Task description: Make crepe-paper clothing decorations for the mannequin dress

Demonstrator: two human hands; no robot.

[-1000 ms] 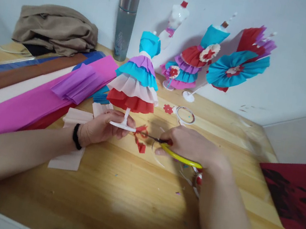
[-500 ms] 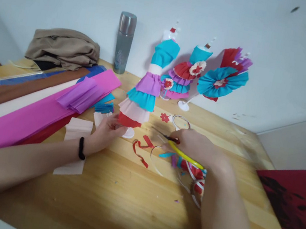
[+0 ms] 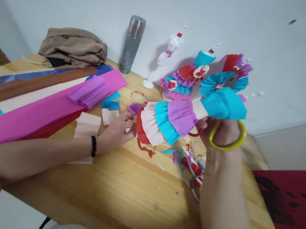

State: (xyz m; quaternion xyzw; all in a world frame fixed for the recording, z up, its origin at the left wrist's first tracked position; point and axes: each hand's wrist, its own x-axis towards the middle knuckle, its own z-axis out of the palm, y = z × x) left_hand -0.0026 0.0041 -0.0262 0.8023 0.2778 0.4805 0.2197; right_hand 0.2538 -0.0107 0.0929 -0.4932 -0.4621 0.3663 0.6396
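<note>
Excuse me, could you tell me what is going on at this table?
Someone is handling a small paper-dressed mannequin, tipped well over sideways above the wooden table. The left hand grips it at its lower end. The right hand, partly hidden by it, holds yellow-handled scissors. Three other mannequins stand at the back, two of them in ruffled outfits. Paper scraps lie near the right forearm, and long paper sheets lie on the left.

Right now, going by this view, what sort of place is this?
Probably a craft workspace, judging by the magenta sheet, yellow-handled scissors and miniature ruffled dress.
</note>
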